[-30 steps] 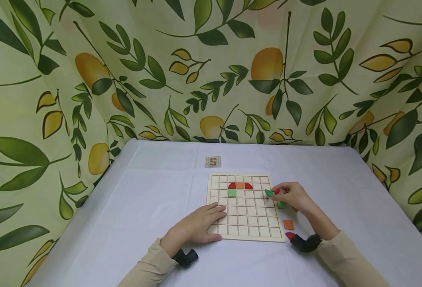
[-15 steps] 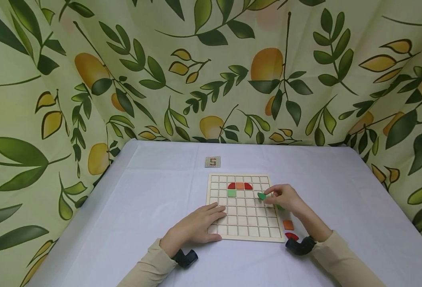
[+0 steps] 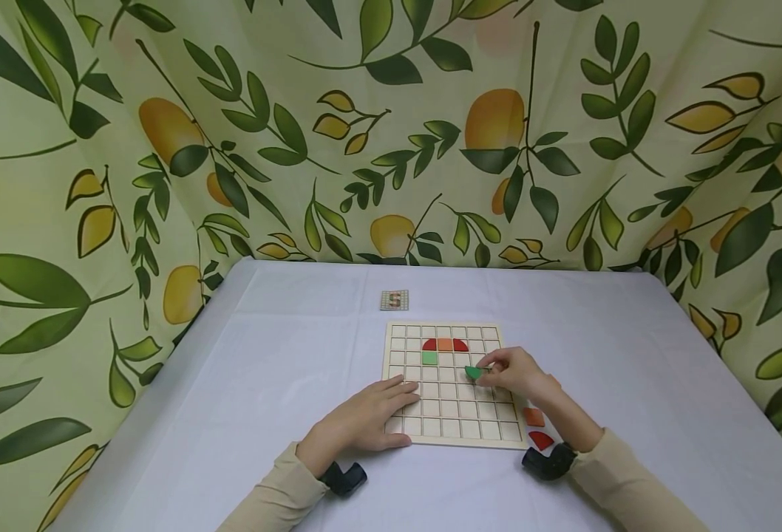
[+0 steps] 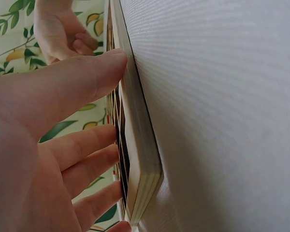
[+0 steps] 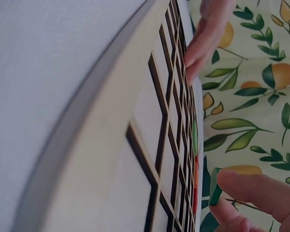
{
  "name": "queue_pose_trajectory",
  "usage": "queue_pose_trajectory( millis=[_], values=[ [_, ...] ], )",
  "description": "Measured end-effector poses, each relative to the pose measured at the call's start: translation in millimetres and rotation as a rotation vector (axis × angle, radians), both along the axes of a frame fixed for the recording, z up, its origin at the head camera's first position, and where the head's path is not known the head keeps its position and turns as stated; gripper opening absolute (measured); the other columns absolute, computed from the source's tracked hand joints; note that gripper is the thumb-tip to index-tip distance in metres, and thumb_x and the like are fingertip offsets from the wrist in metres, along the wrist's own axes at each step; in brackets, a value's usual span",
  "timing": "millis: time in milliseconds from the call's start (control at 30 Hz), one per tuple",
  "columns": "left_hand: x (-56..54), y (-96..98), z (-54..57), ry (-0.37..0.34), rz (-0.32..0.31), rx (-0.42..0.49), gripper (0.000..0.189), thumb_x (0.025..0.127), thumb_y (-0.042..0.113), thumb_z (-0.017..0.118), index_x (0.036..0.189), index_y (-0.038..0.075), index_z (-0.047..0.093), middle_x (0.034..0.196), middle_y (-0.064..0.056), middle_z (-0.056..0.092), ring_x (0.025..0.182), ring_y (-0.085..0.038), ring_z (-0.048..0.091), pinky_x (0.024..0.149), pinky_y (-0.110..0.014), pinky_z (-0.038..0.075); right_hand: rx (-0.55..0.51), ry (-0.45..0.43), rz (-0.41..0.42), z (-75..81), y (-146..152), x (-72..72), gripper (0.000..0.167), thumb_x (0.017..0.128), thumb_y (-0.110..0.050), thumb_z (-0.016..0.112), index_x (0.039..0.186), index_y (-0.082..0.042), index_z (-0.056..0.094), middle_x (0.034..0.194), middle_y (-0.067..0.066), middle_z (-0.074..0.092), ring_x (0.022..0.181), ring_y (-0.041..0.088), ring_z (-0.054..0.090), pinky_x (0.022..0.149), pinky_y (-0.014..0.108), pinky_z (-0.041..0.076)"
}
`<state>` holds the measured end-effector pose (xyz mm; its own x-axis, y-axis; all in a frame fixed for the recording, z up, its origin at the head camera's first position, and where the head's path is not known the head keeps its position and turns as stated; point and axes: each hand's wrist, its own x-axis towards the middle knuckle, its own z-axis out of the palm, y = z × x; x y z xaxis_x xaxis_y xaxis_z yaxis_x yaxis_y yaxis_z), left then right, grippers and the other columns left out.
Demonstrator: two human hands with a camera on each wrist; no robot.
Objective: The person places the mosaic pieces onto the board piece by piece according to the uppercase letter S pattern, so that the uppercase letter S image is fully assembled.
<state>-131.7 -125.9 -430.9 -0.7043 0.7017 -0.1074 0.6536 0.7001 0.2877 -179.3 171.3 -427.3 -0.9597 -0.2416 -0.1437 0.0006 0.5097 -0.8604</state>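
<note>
My right hand pinches a green quarter-circle tile between thumb and fingers, over the right half of a wooden grid board. In the right wrist view the tile is seen edge-on, held above the grid. My left hand rests flat on the board's lower left corner, fingers straight; the left wrist view shows its thumb along the board's side edge. Near the top of the grid sit two red quarter-circles with an orange square between them, and a light green square below the left one.
Right of the board lie an orange square and a red quarter-circle on the white cloth, partly beside my right forearm. A small pattern card lies beyond the board. Leaf-print curtain hangs behind the table.
My right hand has moved left and slightly nearer, bringing the green tile from the board's right edge in over the grid. The left hand has stayed in place.
</note>
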Motion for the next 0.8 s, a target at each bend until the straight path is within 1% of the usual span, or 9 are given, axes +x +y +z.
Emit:
queue_pose_trajectory(
  millis=[33, 167, 267, 367, 533, 667, 800],
  values=[
    [0.0, -0.1, 0.0, -0.001, 0.000, 0.000, 0.063, 0.093, 0.040, 0.070, 0.147, 0.011, 0.052, 0.158, -0.003, 0.044, 0.150, -0.027, 0.034, 0.122, -0.042, 0.033, -0.003, 0.002, 0.010, -0.4, -1, 0.2, 0.021, 0.079, -0.006, 0.081, 0.096, 0.005, 0.073, 0.065, -0.002, 0.044, 0.063, 0.014, 0.040, 0.055, 0.024, 0.033],
    [-0.2, 0.0, 0.2, -0.002, 0.002, -0.003, 0.063, 0.093, 0.041, 0.070, 0.147, 0.011, 0.052, 0.158, -0.003, 0.044, 0.150, -0.027, 0.034, 0.122, -0.042, 0.032, 0.006, -0.031, -0.007, -2.1, -7, 0.5, 0.024, 0.078, -0.004, 0.082, 0.098, 0.005, 0.073, 0.066, -0.001, 0.042, 0.065, 0.014, 0.039, 0.056, 0.024, 0.033],
    [0.0, 0.0, 0.3, 0.000, 0.003, -0.004, 0.063, 0.093, 0.041, 0.070, 0.146, 0.012, 0.052, 0.158, -0.003, 0.045, 0.150, -0.027, 0.034, 0.122, -0.042, 0.033, 0.012, -0.039, -0.013, -2.3, -13, 1.3, 0.025, 0.077, -0.003, 0.082, 0.099, 0.006, 0.073, 0.065, -0.001, 0.042, 0.065, 0.014, 0.039, 0.055, 0.023, 0.033],
    [0.2, 0.3, 0.3, -0.003, 0.008, -0.011, 0.064, 0.093, 0.042, 0.069, 0.147, 0.012, 0.052, 0.158, -0.002, 0.044, 0.151, -0.026, 0.034, 0.122, -0.041, 0.033, 0.006, -0.032, -0.001, -2.7, -17, 2.3, 0.026, 0.078, -0.002, 0.082, 0.100, 0.006, 0.073, 0.065, -0.001, 0.041, 0.064, 0.014, 0.039, 0.052, 0.022, 0.032],
    [-0.2, 0.8, 0.0, -0.006, 0.015, -0.022, 0.064, 0.093, 0.043, 0.069, 0.148, 0.013, 0.051, 0.159, -0.001, 0.043, 0.151, -0.026, 0.032, 0.122, -0.041, 0.032, 0.023, -0.050, -0.029, -5.4, -25, 2.7, 0.025, 0.079, -0.005, 0.083, 0.101, 0.004, 0.074, 0.064, 0.000, 0.041, 0.063, 0.015, 0.040, 0.051, 0.022, 0.031],
    [-0.3, 0.7, -0.1, -0.010, 0.021, -0.021, 0.064, 0.094, 0.043, 0.068, 0.148, 0.014, 0.051, 0.159, -0.001, 0.043, 0.152, -0.025, 0.032, 0.123, -0.041, 0.031, 0.057, -0.028, -0.042, -7.7, -32, 2.4, 0.023, 0.078, -0.006, 0.084, 0.099, 0.002, 0.076, 0.064, 0.000, 0.041, 0.065, 0.016, 0.041, 0.054, 0.023, 0.031],
    [-0.3, 0.4, -0.4, -0.009, 0.015, -0.012, 0.064, 0.094, 0.042, 0.068, 0.148, 0.013, 0.051, 0.159, -0.001, 0.043, 0.151, -0.026, 0.033, 0.122, -0.042, 0.033, 0.065, 0.011, -0.023, -8.3, -39, 2.8, 0.022, 0.077, -0.004, 0.084, 0.096, 0.003, 0.076, 0.064, -0.001, 0.042, 0.066, 0.015, 0.041, 0.057, 0.024, 0.032]
  ],
)
